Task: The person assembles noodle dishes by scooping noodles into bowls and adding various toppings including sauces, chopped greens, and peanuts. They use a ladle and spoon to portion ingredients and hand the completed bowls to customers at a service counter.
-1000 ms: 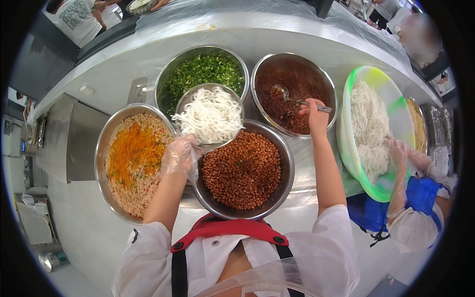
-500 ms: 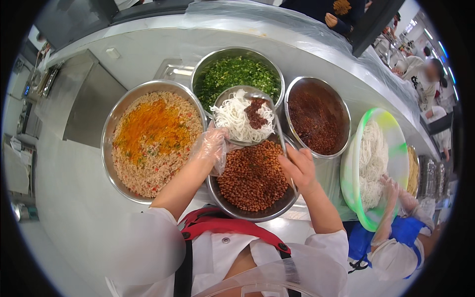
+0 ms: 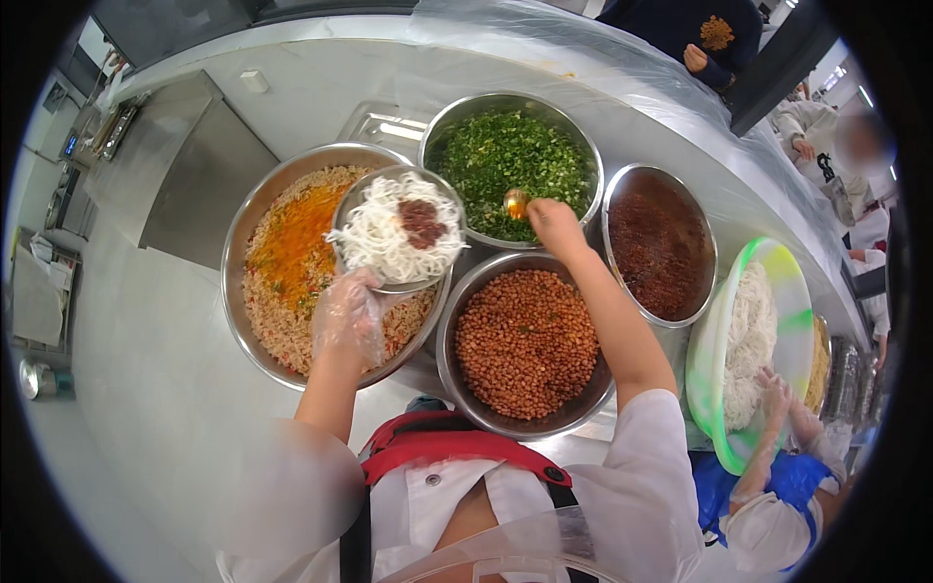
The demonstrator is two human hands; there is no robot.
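Observation:
My gloved left hand (image 3: 350, 319) grips a small metal bowl (image 3: 424, 285) by its near side. White noodles (image 3: 374, 222) with a dark red-brown sauce (image 3: 422, 224) on top lie in it. The bowl hangs over the right part of a large basin (image 3: 233, 282) of pale minced food with an orange-yellow patch. Bare and closed, my right hand (image 3: 560, 229) holds a metal spoon (image 3: 516, 202) whose bowl end is at the chopped greens (image 3: 476, 160) in another basin. My right forearm passes above the edge of a basin of brown beans (image 3: 525, 340).
A pot of dark red sauce (image 3: 659, 243) stands right of the greens. Further right, a co-worker's gloved hands (image 3: 775, 394) reach into a green-and-white tub (image 3: 792, 321) of noodles. A metal tray (image 3: 374, 124) sits behind, and plastic sheeting (image 3: 544, 39) covers the ledge.
The noodle bowl has moved left, from over the beans to over the minced-food basin. My right hand has gone up with the spoon, away from the noodles to the greens.

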